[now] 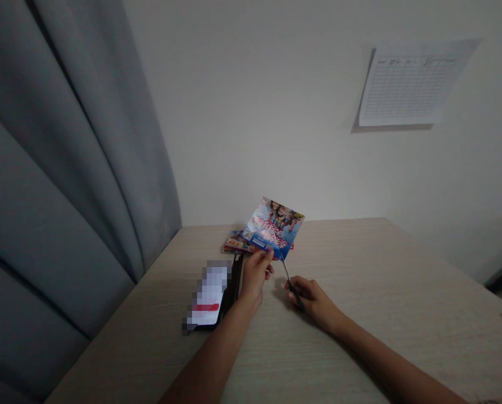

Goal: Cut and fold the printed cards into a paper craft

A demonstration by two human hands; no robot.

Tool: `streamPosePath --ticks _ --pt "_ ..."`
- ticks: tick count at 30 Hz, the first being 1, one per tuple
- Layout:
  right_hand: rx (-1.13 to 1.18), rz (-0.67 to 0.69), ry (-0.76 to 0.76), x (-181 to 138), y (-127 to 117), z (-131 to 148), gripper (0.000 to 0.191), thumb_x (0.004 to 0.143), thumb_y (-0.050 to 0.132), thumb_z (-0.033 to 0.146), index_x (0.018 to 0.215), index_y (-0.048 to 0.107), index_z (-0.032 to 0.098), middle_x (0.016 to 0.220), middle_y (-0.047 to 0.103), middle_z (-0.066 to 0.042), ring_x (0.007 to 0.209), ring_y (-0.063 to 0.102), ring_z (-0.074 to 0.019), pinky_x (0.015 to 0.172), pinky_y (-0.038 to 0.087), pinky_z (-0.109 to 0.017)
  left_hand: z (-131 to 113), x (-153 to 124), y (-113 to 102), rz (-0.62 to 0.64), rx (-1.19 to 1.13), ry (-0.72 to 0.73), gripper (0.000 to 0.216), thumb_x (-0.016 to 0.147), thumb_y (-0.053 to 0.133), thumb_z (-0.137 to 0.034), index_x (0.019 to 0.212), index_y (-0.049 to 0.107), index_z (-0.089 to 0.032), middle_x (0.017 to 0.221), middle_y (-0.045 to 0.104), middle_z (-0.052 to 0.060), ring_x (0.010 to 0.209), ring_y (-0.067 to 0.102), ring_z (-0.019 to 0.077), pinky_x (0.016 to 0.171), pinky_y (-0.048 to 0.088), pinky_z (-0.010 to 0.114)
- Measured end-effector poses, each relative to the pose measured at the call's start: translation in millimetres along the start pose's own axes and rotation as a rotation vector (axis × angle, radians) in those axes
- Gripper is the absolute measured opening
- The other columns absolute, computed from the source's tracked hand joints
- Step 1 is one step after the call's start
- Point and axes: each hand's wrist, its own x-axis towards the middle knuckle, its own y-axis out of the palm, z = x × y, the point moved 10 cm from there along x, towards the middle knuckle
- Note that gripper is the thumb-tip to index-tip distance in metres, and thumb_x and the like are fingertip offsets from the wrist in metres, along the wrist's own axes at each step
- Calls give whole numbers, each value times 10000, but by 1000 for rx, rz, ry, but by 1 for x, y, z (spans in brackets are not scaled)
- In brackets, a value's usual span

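A colourful printed flyer (275, 225) is pinched at its lower edge by my left hand (256, 274), which holds it tilted above the table. My right hand (310, 300) grips the black handles of a pair of scissors (292, 285). The scissors' metal blades reach up to the flyer's bottom edge, just right of my left fingers. Whether the blades are parted there is too small to tell. Behind and below the flyer lies a stack of similar printed leaflets (233, 242), partly hidden by the flyer.
A phone (209, 297) with a lit, blurred screen lies in an open dark case beside my left forearm. The pale wooden table (360, 269) meets a white wall (251, 112). Grey curtain (86, 140) hangs along the left side, and a printed sheet (405, 87) is on the wall.
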Motion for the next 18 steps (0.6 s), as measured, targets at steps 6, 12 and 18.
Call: streamPosePath --ticks 6,12,18 --pt "18 -14 6 0 -1 0 278 885 581 441 974 599 178 623 520 40 565 438 -116 558 345 -248 2 -2 4 20 1 -22 436 642 803 -550 753 673 -149 769 690 35 482 500 51 389 260 157" --pt "56 -13 13 0 0 0 277 882 589 450 960 589 185 650 543 32 586 463 -122 575 360 -250 5 -3 5 32 12 -20 420 657 800 -538 777 691 -151 782 696 42 489 514 57 388 269 157" --pt "76 -6 20 0 1 -4 268 881 594 443 947 584 183 639 520 37 580 445 -117 561 348 -247 7 -2 4 28 4 -28 428 657 798 -549 793 697 -156 784 694 37 483 505 49 387 261 154"
